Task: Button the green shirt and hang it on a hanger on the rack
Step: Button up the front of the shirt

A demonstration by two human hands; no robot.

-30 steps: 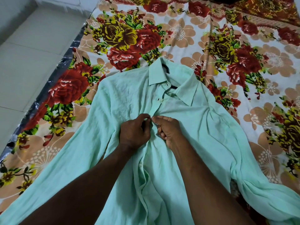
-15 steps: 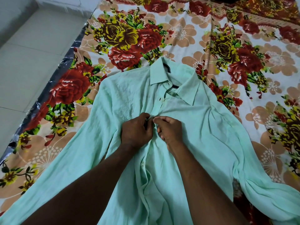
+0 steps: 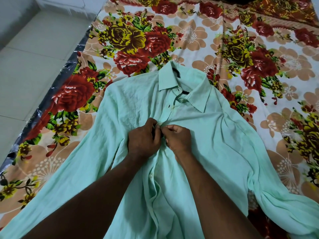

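On the floral bedsheet (image 3: 198, 35), left hand (image 3: 143, 140) and right hand (image 3: 179, 138) pinch the green shirt (image 3: 215, 135) placket, seemingly at a button.

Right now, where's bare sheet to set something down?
Free: floral sheet beyond the collar and right of the shirt; narrower strip left, by the silver edge. Crowded: the placket, where left hand and right hand pinch.

Left hand (image 3: 143, 140) and right hand (image 3: 179, 139) meet, pinching the shirt (image 3: 224, 144).
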